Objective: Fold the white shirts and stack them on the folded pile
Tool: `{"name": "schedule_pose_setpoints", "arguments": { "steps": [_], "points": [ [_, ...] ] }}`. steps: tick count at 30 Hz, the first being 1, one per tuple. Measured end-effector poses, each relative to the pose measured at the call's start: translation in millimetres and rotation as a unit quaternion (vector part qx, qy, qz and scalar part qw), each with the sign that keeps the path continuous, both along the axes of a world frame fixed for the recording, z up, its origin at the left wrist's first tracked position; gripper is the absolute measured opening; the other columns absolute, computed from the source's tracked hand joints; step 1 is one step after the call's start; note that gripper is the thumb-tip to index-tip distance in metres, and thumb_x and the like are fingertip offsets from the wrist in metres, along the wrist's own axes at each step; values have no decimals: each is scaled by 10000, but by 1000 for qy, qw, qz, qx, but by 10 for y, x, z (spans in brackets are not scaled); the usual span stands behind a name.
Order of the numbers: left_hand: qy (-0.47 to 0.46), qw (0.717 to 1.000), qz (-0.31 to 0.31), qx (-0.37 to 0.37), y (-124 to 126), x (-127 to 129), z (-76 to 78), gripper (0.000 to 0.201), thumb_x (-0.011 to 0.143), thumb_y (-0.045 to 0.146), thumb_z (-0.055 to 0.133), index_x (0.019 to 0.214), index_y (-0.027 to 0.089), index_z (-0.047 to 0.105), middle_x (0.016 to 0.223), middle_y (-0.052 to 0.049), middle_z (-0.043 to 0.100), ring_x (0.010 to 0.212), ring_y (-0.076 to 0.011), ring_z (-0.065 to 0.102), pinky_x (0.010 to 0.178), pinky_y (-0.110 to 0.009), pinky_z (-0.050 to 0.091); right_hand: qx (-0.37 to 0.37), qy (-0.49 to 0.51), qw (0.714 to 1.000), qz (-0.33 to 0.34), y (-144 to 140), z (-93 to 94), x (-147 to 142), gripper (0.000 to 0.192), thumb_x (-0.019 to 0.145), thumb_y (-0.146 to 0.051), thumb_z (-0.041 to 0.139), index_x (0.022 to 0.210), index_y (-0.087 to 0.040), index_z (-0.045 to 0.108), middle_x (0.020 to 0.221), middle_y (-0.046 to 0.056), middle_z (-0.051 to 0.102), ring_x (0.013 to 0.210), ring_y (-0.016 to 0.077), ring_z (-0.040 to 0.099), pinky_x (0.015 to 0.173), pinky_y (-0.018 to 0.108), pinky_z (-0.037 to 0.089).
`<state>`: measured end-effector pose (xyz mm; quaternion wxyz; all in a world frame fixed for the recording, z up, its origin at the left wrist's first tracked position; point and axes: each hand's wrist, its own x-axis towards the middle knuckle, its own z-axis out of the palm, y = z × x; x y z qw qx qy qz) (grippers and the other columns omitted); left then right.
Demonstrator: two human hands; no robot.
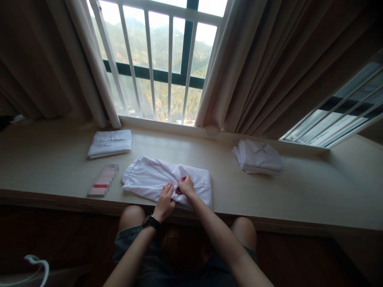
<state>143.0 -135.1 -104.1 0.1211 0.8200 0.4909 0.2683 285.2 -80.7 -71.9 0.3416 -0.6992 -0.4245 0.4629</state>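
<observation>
A folded white cloth garment (143,172), creased across its middle, lies on the ledge in front of me. My left hand (165,201), with a dark watch on the wrist, rests on the garment near its front edge, fingers stretched forward over the fabric. Beside it, my right hand (186,185) is closed with the fingers bent down toward the garment's middle. A small dark red thing (178,191) shows at and under these fingers; its kind is too covered to make out.
To the left is a neatly folded white garment (110,142), with a blurred-out pinkish item (104,181) nearer me. A stack of folded white shirts (259,157) sits on the right. Behind the ledge (311,187) are a barred window and curtains (254,71). A white hanger hook (40,263) shows lower left.
</observation>
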Motion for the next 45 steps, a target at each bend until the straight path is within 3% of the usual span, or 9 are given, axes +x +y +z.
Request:
{"name": "schedule_pose_setpoints", "arguments": {
  "steps": [3,6,9,11,17,31,36,39,45],
  "points": [
    [-67,995,62,30,-52,-13,115,674,893,133,401,1564,147,339,1557,-143,452,1470,-258,387,1180,-485,402,21,14,999,28,-49,5,74,317,974,-410,534,1192,-181,506,844,53,726,685,189,721,662,318,605],
    [-28,996,9,88,-132,136,280,630,954,174,394,1581,176,322,1584,-105,421,1517,-254,294,1226,-500,330,150,-83,984,49,-120,32,258,283,1004,-303,436,1191,-180,609,1104,96,733,1036,201,704,957,357,555],
    [49,992,-32,113,-160,336,327,605,981,197,383,1584,178,332,1608,-78,382,1533,-260,251,1251,-506,263,277,-298,906,118,-150,14,471,416,984,-215,422,1353,-184,611,1460,114,560,1433,269,423,1204,462,318],
    [85,990,-23,108,-142,409,254,578,1001,280,396,1570,180,370,1609,-68,373,1528,-279,258,1251,-513,244,264,-402,860,171,-137,-44,564,492,1000,-275,438,1487,-262,508,1617,52,364,1542,314,186,1246,555,149],
    [124,988,1,94,-81,337,-20,590,1009,424,402,1562,222,393,1585,-52,401,1505,-281,315,1232,-490,256,117,-468,845,231,-33,-248,603,593,1037,-582,233,1589,-372,284,1683,-16,161,1557,345,93,1218,640,71],
    [130,988,2,88,-90,334,8,570,1012,432,397,1533,206,446,1581,-71,422,1495,-275,337,1231,-485,254,171,-476,775,380,345,-222,1395,577,1040,-590,228,1585,-404,263,1662,-51,226,1549,282,179,1238,556,165],
    [131,987,4,91,-93,333,-1,572,1011,435,400,1531,200,445,1578,-79,429,1498,-280,330,1227,-491,249,197,-501,777,327,462,-165,1127,589,1051,-546,205,1599,-338,267,1670,-11,204,1555,315,134,1224,612,141],
    [138,986,4,93,-92,336,-8,577,1013,430,395,1533,185,438,1593,-81,405,1504,-276,315,1232,-483,235,237,-490,756,363,459,-192,858,601,1048,-556,222,1604,-330,253,1677,-25,166,1566,294,67,1241,584,90],
    [141,985,8,96,-94,339,-32,602,1012,444,383,1556,186,391,1608,-81,381,1509,-263,303,1233,-475,223,189,-453,768,412,474,-233,685,609,1043,-569,204,1598,-328,277,1661,-10,246,1551,277,167,1243,553,120]
  ]
}}
